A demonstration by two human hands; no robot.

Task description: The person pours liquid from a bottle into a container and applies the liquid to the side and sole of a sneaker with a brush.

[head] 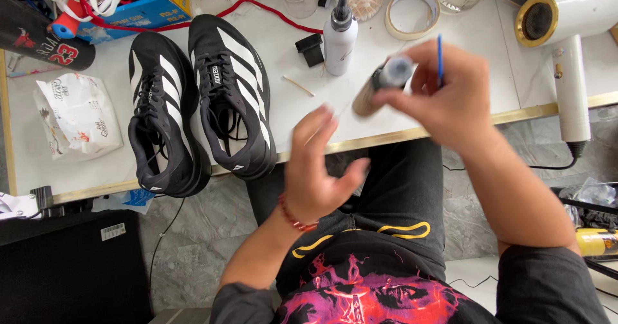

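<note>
Right hand (450,95) grips a small tan bottle (380,85) and thin blue brush (440,58) above the counter (290,114) edge, left hand (315,169) open beneath, black striped shoes (199,105) alongside.

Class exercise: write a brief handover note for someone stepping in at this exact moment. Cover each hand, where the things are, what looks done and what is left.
Right hand: shut on a small bottle, tilted, with a thin blue brush between the fingers.
Left hand: open, empty, just below the bottle.
Black striped shoes: side by side on the white table, left of both hands, untouched.
White spray bottle, tape roll and hair dryer stand behind.
Done: bottle and brush picked up.
Left: nothing visibly applied to the shoes yet.
</note>
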